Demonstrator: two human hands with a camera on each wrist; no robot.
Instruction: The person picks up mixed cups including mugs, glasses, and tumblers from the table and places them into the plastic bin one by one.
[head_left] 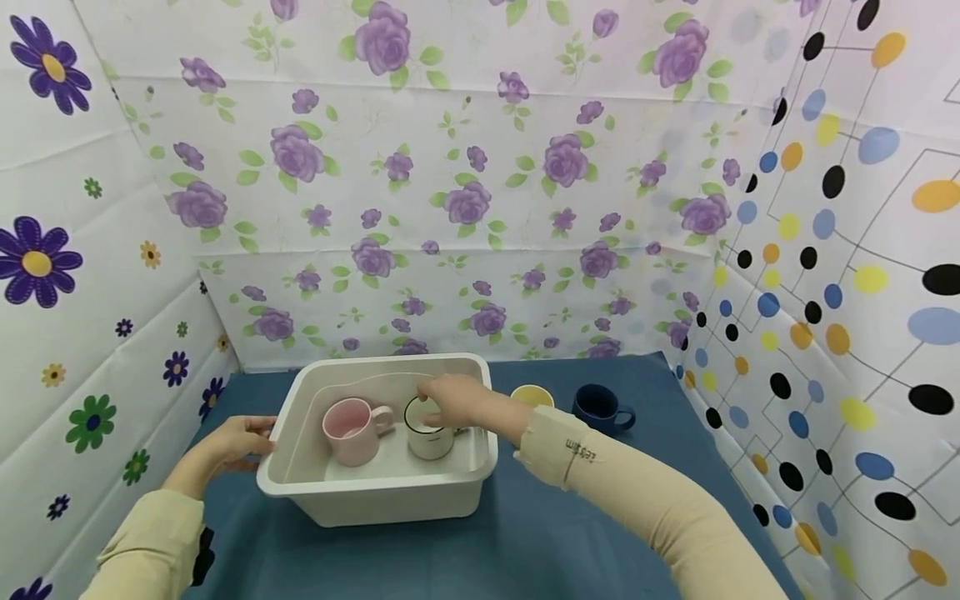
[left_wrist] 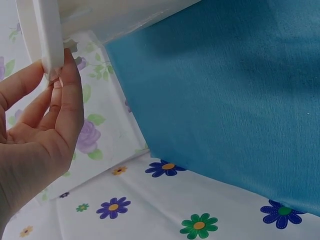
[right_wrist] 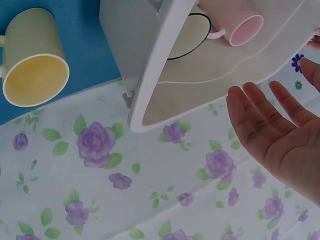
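Observation:
A white plastic tub [head_left: 390,505] stands on the table, holding a pink mug [head_left: 351,447] at its left and a cream mug with a dark rim [head_left: 431,445] at its right. My left hand [head_left: 227,443] pinches the tub's left rim [left_wrist: 51,37] between thumb and fingers. Over the cream mug, my right hand [head_left: 459,402] hides part of its rim in the head view. From the right wrist, the hand [right_wrist: 285,132] shows loosely extended fingers with nothing in them, apart from the mug.
Right of the tub, a yellow mug [head_left: 532,395] stands partly behind my right forearm. A dark blue mug [head_left: 596,406] is beside it, handle to the right. Blue cloth [head_left: 570,517] covers the table; patterned sheets [head_left: 465,167] hang at the back and both sides.

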